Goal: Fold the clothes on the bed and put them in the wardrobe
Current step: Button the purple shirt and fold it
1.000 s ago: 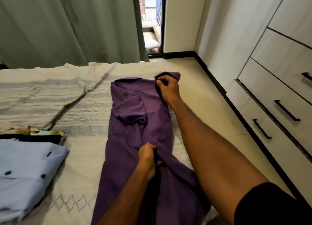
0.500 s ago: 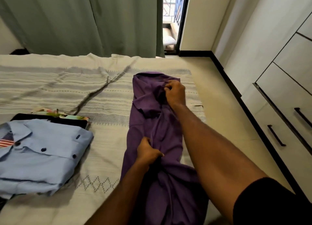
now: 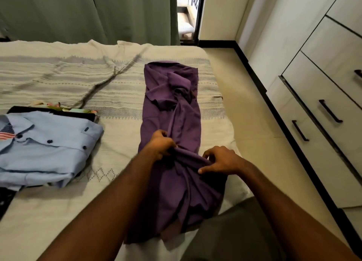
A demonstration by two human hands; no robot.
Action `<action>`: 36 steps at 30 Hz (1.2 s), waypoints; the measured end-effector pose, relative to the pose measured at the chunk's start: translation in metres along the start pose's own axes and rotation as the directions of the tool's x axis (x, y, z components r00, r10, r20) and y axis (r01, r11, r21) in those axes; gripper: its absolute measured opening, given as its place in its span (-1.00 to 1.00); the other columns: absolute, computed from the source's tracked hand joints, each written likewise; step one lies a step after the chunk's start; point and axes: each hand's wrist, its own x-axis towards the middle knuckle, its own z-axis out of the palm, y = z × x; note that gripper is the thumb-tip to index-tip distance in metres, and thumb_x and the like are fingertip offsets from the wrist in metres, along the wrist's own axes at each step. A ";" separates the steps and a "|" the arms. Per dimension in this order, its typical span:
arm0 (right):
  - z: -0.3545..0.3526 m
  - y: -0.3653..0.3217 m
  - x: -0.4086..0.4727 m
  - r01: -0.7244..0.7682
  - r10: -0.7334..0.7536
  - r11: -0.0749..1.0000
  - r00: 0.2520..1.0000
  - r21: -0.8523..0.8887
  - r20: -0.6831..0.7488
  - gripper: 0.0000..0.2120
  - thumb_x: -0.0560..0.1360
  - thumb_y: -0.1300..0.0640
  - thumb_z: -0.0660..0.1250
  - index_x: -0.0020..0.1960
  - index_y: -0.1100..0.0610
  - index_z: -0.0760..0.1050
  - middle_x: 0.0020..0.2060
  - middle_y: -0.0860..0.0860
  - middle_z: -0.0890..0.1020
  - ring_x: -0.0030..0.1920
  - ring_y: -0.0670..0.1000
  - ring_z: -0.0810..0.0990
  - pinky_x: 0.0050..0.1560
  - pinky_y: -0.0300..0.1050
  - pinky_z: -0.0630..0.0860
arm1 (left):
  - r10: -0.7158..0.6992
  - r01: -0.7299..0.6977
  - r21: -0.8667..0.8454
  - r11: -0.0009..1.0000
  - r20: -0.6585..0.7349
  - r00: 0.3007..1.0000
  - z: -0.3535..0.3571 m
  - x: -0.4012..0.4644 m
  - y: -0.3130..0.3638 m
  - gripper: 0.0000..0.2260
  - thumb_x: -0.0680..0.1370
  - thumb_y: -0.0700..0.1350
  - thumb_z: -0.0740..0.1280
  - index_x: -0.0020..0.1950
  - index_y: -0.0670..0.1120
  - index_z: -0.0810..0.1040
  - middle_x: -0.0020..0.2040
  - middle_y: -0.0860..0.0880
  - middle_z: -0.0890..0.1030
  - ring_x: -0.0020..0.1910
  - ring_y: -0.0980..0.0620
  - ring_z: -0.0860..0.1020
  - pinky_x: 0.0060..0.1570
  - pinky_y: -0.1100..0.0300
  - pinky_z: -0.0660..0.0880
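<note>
Lying lengthwise on the striped cream bedspread (image 3: 58, 80), the long purple cotton shirt (image 3: 172, 111) is being bunched: left hand (image 3: 160, 143) clenching it, right hand (image 3: 221, 160) pinching a fold; the white wardrobe drawers (image 3: 323, 96) are staying closed.

purple shirt (image 3: 172, 123): thin matt cloth, soft, creased where it bunches
blue shirt (image 3: 45, 151): smooth matt woven cloth, dark glossy buttons, folded at the left
bedspread (image 3: 78, 80): cream cloth, coarse weave, grey woven bands and a stitched diamond line
curtain (image 3: 88, 11): grey-green matt cloth hanging in folds at the far side
wardrobe (image 3: 333, 68): pale smooth panels at the right, faint sheen
drawer handles (image 3: 331, 110): dark bars, matt; metal or plastic unclear
floor (image 3: 244, 104): pale, smooth, slight gloss
</note>
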 end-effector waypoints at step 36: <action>0.078 -0.031 -0.053 0.543 -0.513 0.490 0.812 -0.683 0.278 -0.27 0.60 0.00 0.13 0.60 -0.31 -0.22 0.64 -0.07 -0.16 0.63 0.05 -0.16 0.57 0.22 0.01 | 0.319 -0.684 0.649 -0.334 0.760 0.566 -0.139 -0.112 -0.142 -0.42 0.67 0.07 0.12 0.56 0.42 -0.14 0.63 0.14 -0.28 0.63 0.02 -0.19 0.39 -0.11 0.17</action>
